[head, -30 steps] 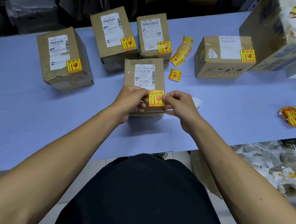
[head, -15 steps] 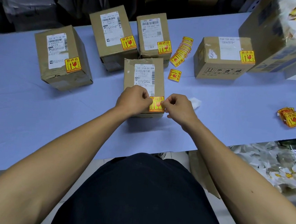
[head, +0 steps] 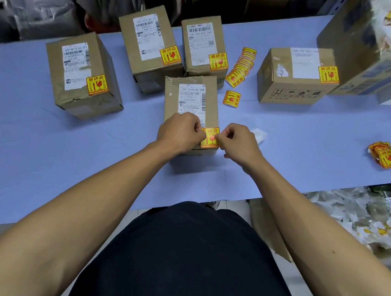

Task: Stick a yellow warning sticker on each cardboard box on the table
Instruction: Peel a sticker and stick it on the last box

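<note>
while the yellow warning sticker (head: 210,137) is pressed onto the near corner of the front cardboard box (head: 192,104) on the counter (head: 285,142), it is pinched from both sides. the left hand (head: 179,133) and right hand (head: 237,141) are curled into a closed grip at its edges.

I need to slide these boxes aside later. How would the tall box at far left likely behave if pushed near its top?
The far-left box stands taller than it is wide and already looks tilted, so a high push may well tip it. Its lower edge looks crumpled, so the cardboard is probably soft. On the smooth table a low push would likely slide it.
</note>
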`<control>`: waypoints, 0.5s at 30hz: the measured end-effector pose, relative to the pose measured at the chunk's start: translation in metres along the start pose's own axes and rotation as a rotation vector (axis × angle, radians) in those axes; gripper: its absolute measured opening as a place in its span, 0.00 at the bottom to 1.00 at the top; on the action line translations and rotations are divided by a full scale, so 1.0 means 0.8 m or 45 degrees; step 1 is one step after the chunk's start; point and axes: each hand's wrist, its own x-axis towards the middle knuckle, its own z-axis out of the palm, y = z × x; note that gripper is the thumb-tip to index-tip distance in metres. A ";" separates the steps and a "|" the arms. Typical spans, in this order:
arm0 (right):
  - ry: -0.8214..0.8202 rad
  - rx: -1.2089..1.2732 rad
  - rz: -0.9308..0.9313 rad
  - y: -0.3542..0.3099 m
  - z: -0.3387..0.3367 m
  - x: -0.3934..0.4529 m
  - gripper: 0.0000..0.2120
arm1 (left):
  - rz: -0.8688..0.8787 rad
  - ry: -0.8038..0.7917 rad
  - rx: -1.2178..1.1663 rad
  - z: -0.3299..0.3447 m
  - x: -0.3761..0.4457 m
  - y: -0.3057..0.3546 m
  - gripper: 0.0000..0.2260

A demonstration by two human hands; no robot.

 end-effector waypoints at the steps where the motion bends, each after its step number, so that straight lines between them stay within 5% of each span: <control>1: -0.003 0.001 -0.001 0.000 0.000 0.000 0.10 | 0.005 0.000 0.003 0.000 0.000 0.000 0.09; 15: -0.075 0.117 0.012 0.006 -0.001 -0.002 0.09 | 0.062 -0.090 -0.013 -0.005 0.002 -0.005 0.07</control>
